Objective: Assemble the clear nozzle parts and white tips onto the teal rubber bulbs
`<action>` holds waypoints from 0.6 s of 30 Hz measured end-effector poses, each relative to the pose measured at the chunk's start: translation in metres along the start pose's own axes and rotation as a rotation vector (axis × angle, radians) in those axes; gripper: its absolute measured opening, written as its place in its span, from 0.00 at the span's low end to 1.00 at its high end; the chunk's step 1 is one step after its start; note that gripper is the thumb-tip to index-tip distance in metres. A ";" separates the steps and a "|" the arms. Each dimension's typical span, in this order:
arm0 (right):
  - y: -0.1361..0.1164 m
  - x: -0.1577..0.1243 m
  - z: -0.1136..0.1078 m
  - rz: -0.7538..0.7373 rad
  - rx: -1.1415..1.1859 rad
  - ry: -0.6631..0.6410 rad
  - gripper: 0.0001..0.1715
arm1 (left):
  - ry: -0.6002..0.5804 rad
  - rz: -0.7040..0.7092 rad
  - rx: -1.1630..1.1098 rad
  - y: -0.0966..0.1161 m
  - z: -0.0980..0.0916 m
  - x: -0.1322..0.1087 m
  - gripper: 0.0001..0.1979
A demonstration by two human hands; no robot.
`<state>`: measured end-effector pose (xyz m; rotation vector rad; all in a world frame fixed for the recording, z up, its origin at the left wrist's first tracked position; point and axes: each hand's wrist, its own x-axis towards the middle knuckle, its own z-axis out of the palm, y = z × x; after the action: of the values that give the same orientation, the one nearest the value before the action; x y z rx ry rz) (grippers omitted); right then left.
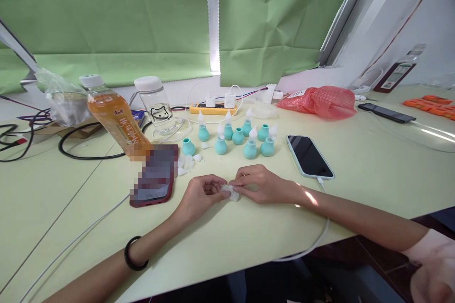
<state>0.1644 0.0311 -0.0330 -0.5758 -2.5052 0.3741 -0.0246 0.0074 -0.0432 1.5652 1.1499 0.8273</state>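
Both hands meet just above the table, pinching a small translucent white plastic piece [232, 193] between their fingertips. My left hand [204, 196] grips it from the left, thumb and fingers closed. From the right, my right hand [259, 183] holds the same piece with its fingertips; its exact shape is partly covered. Beyond the hands stand several teal rubber bulbs [220, 146], some with clear pointed nozzles in their tops. One open bulb [188, 147] sits at the left of the group, with loose translucent white pieces [186, 163] lying beside it.
A phone in a red case [156, 177] lies left of my hands; a charging phone [310, 157] lies to the right. Behind are a tilted orange drink bottle [115, 116], a clear jar [158, 109], a yellow power strip [212, 109] and red bubble wrap [320, 102]. White cables cross the table.
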 end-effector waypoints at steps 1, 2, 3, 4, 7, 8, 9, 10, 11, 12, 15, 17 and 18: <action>0.000 0.000 0.000 -0.024 -0.052 -0.005 0.12 | 0.001 -0.004 0.001 0.001 0.000 0.000 0.11; 0.001 -0.001 0.000 -0.047 -0.111 -0.007 0.12 | 0.002 -0.008 0.003 0.001 0.000 0.000 0.11; 0.001 -0.001 0.000 -0.072 -0.175 -0.008 0.13 | 0.003 -0.014 0.004 0.001 0.000 0.000 0.11; 0.001 -0.001 0.000 -0.101 -0.241 -0.014 0.13 | 0.004 -0.020 0.003 0.002 -0.001 0.000 0.11; 0.001 -0.001 0.000 -0.187 -0.446 -0.042 0.14 | 0.008 -0.038 -0.028 0.002 -0.001 0.000 0.12; 0.000 -0.002 0.001 -0.208 -0.504 -0.050 0.14 | 0.008 -0.043 -0.049 0.002 -0.002 0.000 0.12; 0.000 -0.002 0.002 -0.222 -0.555 -0.053 0.14 | 0.008 -0.048 -0.074 0.001 -0.002 0.000 0.12; -0.001 -0.003 0.002 -0.230 -0.593 -0.050 0.14 | 0.009 -0.053 -0.099 0.001 -0.002 0.000 0.12; -0.001 -0.003 0.003 -0.233 -0.614 -0.043 0.14 | 0.012 -0.058 -0.124 0.001 -0.002 0.000 0.12; -0.002 -0.004 0.004 -0.230 -0.616 -0.037 0.14 | 0.017 -0.062 -0.144 0.001 -0.002 0.000 0.12; -0.003 -0.006 0.007 -0.189 -0.532 -0.019 0.16 | 0.038 -0.054 -0.168 0.000 -0.001 -0.001 0.12; -0.003 -0.007 0.009 -0.162 -0.477 -0.003 0.19 | 0.048 -0.037 -0.164 0.000 0.000 -0.002 0.12; -0.003 -0.007 0.010 -0.157 -0.467 0.006 0.19 | 0.049 -0.030 -0.163 0.000 0.000 -0.003 0.12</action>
<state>0.1631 0.0237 -0.0436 -0.5441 -2.6175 -0.2812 -0.0252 0.0049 -0.0432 1.3976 1.1095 0.9204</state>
